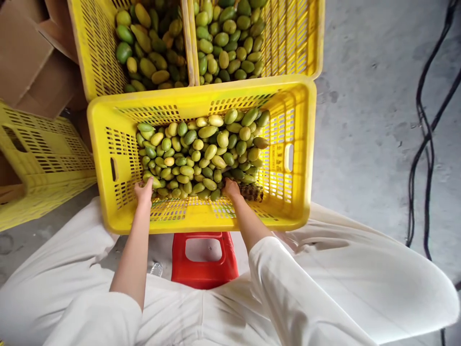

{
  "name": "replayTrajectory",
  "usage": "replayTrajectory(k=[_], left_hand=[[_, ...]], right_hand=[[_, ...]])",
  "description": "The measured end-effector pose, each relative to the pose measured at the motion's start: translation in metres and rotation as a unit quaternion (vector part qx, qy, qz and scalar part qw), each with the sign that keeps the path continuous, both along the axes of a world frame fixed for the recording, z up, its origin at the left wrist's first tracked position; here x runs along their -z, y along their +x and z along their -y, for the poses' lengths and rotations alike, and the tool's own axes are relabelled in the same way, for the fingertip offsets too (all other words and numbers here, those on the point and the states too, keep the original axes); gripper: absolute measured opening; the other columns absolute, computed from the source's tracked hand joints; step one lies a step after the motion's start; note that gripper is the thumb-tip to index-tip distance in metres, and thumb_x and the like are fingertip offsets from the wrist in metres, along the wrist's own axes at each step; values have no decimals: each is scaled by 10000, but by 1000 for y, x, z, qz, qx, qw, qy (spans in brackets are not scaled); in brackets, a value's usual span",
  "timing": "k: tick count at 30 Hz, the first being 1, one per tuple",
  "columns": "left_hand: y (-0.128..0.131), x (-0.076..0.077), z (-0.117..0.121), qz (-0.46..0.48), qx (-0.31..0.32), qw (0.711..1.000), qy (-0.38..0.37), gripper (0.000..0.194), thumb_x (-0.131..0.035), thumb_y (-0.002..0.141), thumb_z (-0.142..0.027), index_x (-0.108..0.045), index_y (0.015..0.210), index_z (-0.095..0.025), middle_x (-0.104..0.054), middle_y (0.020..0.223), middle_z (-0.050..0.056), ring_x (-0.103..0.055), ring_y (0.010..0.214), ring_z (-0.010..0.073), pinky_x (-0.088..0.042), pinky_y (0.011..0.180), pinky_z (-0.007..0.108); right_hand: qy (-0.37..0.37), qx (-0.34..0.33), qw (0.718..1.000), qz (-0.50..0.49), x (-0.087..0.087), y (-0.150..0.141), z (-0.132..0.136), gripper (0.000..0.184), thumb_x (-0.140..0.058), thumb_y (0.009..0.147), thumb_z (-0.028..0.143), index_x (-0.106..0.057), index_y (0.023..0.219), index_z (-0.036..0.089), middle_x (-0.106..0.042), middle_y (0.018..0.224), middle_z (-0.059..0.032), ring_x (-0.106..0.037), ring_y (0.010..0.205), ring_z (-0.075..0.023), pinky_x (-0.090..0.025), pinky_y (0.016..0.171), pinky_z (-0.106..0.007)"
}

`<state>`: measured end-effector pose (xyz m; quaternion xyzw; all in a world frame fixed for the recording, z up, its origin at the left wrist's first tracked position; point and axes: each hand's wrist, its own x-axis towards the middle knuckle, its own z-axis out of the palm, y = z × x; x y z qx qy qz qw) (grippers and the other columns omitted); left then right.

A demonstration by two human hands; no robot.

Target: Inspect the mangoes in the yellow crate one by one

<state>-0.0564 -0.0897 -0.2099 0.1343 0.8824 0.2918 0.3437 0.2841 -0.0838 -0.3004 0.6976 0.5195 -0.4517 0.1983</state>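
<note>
A yellow slatted crate (118, 139) stands right in front of me, holding several green and yellow mangoes (201, 149). My left hand (144, 191) reaches into its near left corner, fingers curled down onto a mango there. My right hand (231, 188) is deep in the near middle of the pile, fingers closed among the fruit; what they hold is hidden. Both forearms cross the crate's near rim.
Two more yellow crates (309, 43) of mangoes stand behind. An upturned yellow crate (43, 158) and cardboard (25, 57) lie at the left. A red stool (203, 262) sits between my white-clad knees. Black cables (428, 139) run over the concrete floor at the right.
</note>
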Motion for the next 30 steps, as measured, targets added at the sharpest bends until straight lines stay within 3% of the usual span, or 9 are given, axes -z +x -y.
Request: replayTrajectory(k=[4,10,16,22,27,30], left_hand=[[22,-26,21,12,-14,999,-27,254,-814,862,-316,-577,902,-235,-677,790,35,-702,716,226,-642,747,407],[45,-53,58,-53,90,994,36,257,-739,872,-468,-659,957,-239,-742,907,71,-722,880,269,-579,831,376],[59,-63,74,-127,93,985,66,206,-593,931,-460,-614,946,-255,-708,825,61,-674,784,256,-525,725,353],[72,-66,61,-153,67,983,71,124,-619,925,-366,-538,940,-274,-745,940,107,-709,914,298,-549,847,392],[72,-68,55,-114,51,986,107,167,-680,934,-341,-524,925,-284,-743,987,117,-745,1068,329,-571,958,403],[72,-70,57,-91,51,986,133,151,-683,943,-343,-547,920,-281,-742,962,110,-751,1110,331,-584,969,400]], right_hand=[[-7,-8,1000,3,-3,1,-2,433,-672,1007,129,-721,1435,87,-815,1331,-250,-771,1287,-365,-578,975,-336],[-13,-15,1000,8,-6,5,-4,384,-674,1016,171,-759,1379,82,-802,1352,-263,-778,1261,-377,-581,938,-333],[-11,1,1000,27,-22,15,-5,391,-725,1011,262,-786,1338,57,-789,1368,-295,-771,1290,-398,-589,985,-358],[18,39,999,10,-51,23,-4,276,-782,921,171,-838,1185,117,-827,1305,-231,-776,1282,-367,-595,1009,-345],[68,134,988,-38,-77,32,-1,123,-841,817,167,-814,932,130,-853,1046,-189,-785,1210,-385,-611,1030,-395],[104,222,964,-105,-96,35,2,132,-868,809,232,-765,864,168,-822,888,-115,-801,1125,-339,-642,1003,-395]])
